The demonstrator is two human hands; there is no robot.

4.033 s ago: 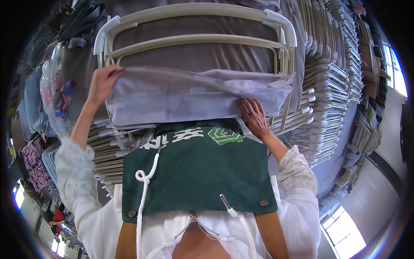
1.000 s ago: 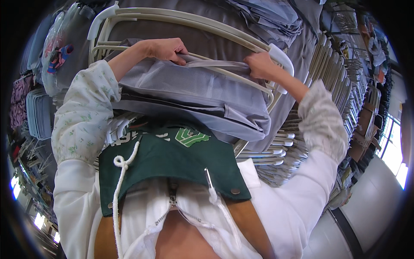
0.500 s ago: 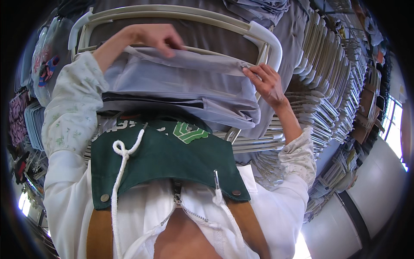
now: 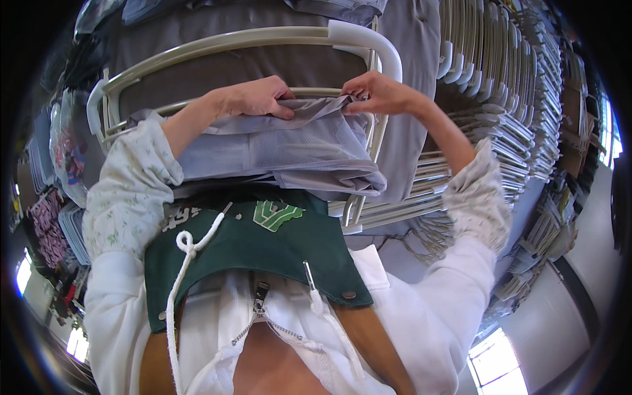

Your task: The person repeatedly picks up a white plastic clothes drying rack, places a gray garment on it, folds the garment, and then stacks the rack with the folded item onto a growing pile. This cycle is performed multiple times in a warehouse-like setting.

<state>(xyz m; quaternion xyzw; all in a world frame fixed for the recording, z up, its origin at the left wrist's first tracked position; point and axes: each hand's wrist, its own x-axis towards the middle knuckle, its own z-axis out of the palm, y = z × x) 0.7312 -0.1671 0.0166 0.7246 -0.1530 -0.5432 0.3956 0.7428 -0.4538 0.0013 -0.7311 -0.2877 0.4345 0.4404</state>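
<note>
Both hands pinch the top edge of a grey cloth [image 4: 289,148]: left hand [image 4: 253,97] closed on it near the middle, right hand [image 4: 378,92] closed on its right corner. The cloth lies folded over a pale rail frame [image 4: 263,41], draped toward the person's green apron [image 4: 250,253]. To do this well, I'd keep both pinches level and the edge taut so the fold stays square. Underneath is a grey padded surface [image 4: 289,69]. Stacked hangers [image 4: 500,85] crowd the right; bright windows [image 4: 497,359] sit low.
</note>
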